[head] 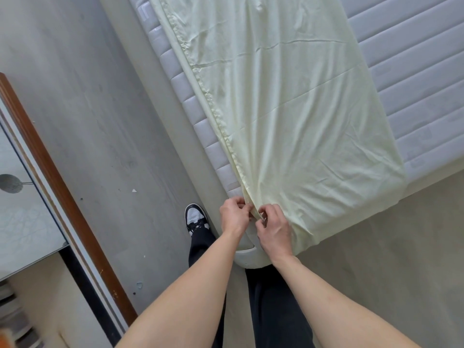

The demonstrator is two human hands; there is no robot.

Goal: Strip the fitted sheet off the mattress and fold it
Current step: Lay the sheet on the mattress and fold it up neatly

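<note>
A pale yellow fitted sheet [281, 101] lies folded lengthwise in a long strip on the white quilted mattress [411, 79]. Its gathered elastic edge runs along the strip's left side, and its near end hangs over the mattress corner. My left hand [234, 217] pinches the elastic edge at that near corner. My right hand [275, 232] pinches the same edge right beside it, fingers curled into the fabric. Both hands are nearly touching, just above the bed base's rounded corner [247, 257].
Grey wood-look floor [100, 121] lies to the left of the bed. A wardrobe with a brown wooden frame [50, 177] and mirrored sliding door stands at far left. My dark-trousered legs and a black-and-white sneaker [195, 218] are by the bed corner.
</note>
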